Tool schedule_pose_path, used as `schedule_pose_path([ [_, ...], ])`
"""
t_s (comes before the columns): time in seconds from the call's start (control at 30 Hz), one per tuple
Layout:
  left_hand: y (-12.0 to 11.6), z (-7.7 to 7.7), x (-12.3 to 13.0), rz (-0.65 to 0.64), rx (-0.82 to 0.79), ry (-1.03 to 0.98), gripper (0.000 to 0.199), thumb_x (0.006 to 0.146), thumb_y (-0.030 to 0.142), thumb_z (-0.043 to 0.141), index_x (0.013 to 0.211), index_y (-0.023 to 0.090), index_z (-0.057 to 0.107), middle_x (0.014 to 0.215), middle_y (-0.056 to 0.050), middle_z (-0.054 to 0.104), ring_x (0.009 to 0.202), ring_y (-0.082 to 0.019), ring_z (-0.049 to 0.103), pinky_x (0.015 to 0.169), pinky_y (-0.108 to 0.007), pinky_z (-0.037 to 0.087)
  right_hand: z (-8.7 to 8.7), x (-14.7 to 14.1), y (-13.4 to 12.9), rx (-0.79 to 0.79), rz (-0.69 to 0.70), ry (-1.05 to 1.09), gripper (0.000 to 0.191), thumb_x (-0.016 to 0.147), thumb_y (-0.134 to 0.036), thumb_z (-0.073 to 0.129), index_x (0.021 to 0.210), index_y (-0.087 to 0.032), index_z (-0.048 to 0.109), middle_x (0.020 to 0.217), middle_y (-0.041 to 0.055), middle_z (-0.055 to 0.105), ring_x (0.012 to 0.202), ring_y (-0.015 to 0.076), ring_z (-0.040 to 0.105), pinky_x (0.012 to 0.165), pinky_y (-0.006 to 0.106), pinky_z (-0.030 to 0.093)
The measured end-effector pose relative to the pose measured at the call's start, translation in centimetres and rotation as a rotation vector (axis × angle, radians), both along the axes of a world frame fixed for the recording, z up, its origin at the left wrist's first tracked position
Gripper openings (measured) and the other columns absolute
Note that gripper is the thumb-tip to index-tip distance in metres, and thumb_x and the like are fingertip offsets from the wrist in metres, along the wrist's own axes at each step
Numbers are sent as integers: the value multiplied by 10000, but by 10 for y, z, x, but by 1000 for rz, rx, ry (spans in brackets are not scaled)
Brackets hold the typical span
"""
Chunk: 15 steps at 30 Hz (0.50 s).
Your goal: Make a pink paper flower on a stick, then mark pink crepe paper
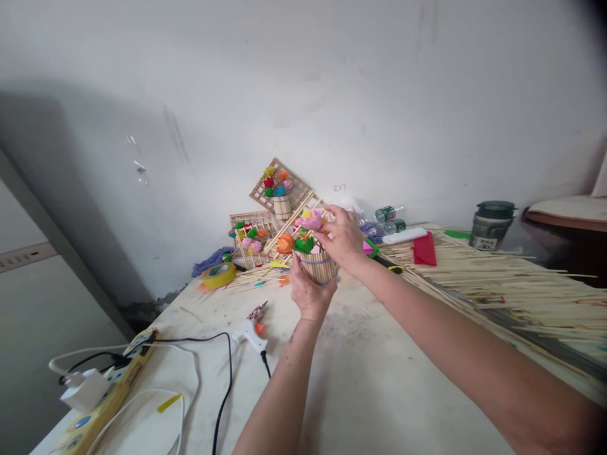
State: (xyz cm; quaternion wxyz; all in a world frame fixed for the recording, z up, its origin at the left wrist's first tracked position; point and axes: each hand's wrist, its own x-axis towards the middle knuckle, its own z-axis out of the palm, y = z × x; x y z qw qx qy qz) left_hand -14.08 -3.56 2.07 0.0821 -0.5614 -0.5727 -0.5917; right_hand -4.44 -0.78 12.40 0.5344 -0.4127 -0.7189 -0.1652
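My left hand [310, 294] is wrapped round a small flower pot made of wooden sticks [318, 268], held up over the table. Craft flowers stand in the pot: an orange one [285, 244], a green one [304, 242] and a pink one [312, 220]. At the pink flower's right side is my right hand [342, 239], thumb and fingers closed together by the petals. Its fingertips seem to grip that flower, though the exact contact is partly hidden. Behind the pot leans a stick lattice panel [291, 189] bearing a similar pot of flowers [281, 206].
A hot glue gun [252, 332] lies on the table, its black cord trailing forward. Left are a power strip [121, 373] and yellow tape roll [219, 275]. Many wooden sticks [512, 284], red paper [424, 249] and a dark lidded cup [492, 225] occupy the right.
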Motion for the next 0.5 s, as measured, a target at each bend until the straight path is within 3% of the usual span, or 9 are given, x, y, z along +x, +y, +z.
schedule_pose_path([
  [0.07, -2, 1, 1, -5, -9, -6, 1066, 522, 372, 723, 1349, 220, 68, 1266, -117, 429, 1059, -279, 492, 828, -386, 450, 2, 2, 5, -2, 72, -33, 109, 718, -278, 588, 686, -189, 641, 1123, 49, 524, 1018, 225, 438, 851, 360, 353],
  [0.17, -3, 2, 2, -11, -19, -14, 1068, 522, 384, 724, 1352, 217, 74, 1257, -115, 438, 1065, -279, 490, 831, -383, 452, 5, 3, 8, -34, 126, -84, 77, 714, -260, 592, 736, -187, 597, 961, 40, 586, 903, 194, 494, 781, 322, 381],
  [0.3, -3, 3, 2, 0, -16, 0, 1067, 513, 420, 712, 1350, 202, 87, 1271, -128, 419, 1109, -280, 462, 858, -380, 437, 10, 4, 4, -36, 26, -71, 170, 688, -278, 614, 813, -189, 540, 831, 37, 581, 831, 204, 500, 699, 311, 387],
  [0.5, -5, 6, 4, 6, -48, -1, 1067, 515, 415, 703, 1352, 208, 75, 1254, -113, 440, 1115, -269, 459, 867, -360, 424, 10, -1, 4, -47, -35, 30, 435, 664, -251, 608, 1068, -203, 455, 923, 60, 576, 887, 239, 484, 690, 340, 406],
])
